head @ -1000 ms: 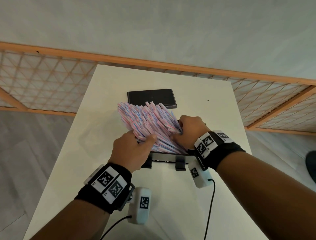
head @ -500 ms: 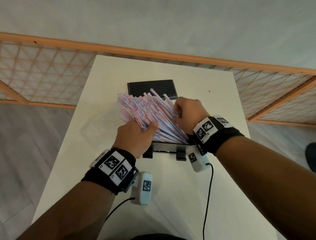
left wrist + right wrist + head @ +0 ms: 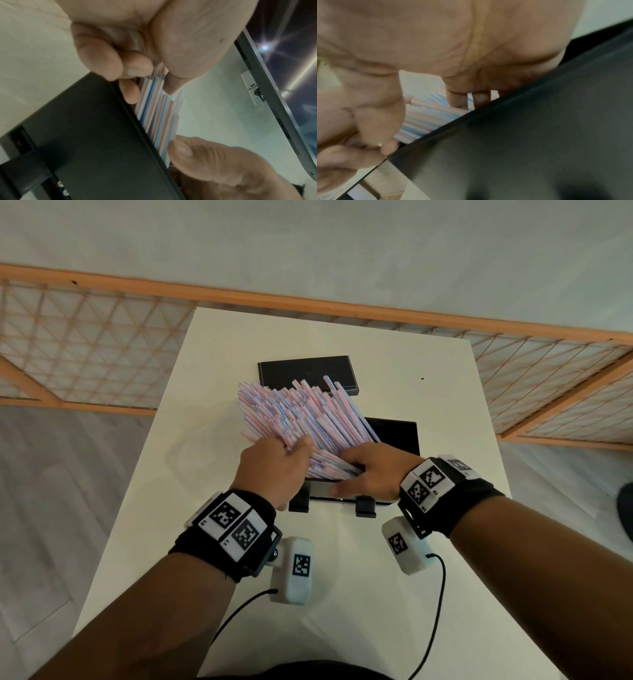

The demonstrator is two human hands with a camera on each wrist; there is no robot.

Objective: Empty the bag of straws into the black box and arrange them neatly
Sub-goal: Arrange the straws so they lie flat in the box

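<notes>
Both hands [image 3: 310, 470] — on straws [image 3: 301, 419], box [image 3: 397, 436]

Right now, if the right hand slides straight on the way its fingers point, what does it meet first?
The right hand points left along the black box's near edge; probably the straws' lower ends, then the left hand. Depth unclear.

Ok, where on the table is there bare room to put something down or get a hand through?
Bare table: the strip right of the black box, the near end between the forearms, and the far end past the lid. Crowded: the middle, where both hands, left and right, work the straws fanning over the box toward the lid.
</notes>
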